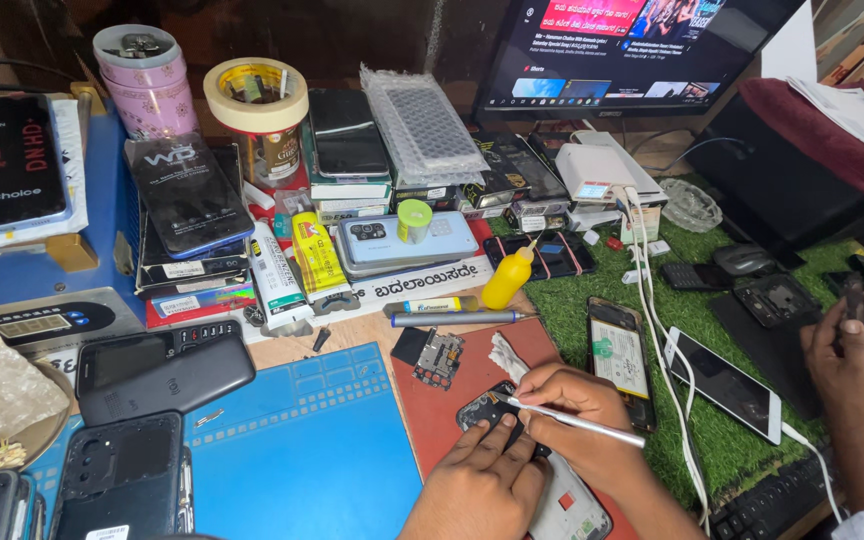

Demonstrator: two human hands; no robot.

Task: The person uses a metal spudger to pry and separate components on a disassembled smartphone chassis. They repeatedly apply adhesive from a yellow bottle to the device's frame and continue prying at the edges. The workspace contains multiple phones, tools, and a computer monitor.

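The right hand [577, 410] pinches a slim metal tool [570, 420] between thumb and fingers, pen-fashion, its tip set on the top end of an opened phone [572, 505]. The phone lies on a red mat [452, 400] at the lower middle of the desk, its dark camera end under the fingers and its pale inside showing below the wrists. The left hand [477, 480] presses flat on the phone, fingers together and holding nothing else (the thumb is hidden).

Just above the hands lie a white wad [505, 355] and a small circuit board [437, 358], both on the red mat. A blue mat [302, 450] sits to the left, touching the red one. To the right, on green turf [732, 440], lie another opened phone [619, 358] and a white phone [724, 383], with white cables [667, 340] running between them. A yellow bottle [508, 278] stands beyond the board. At the far right, another person's hands [852, 340] hold a dark device.
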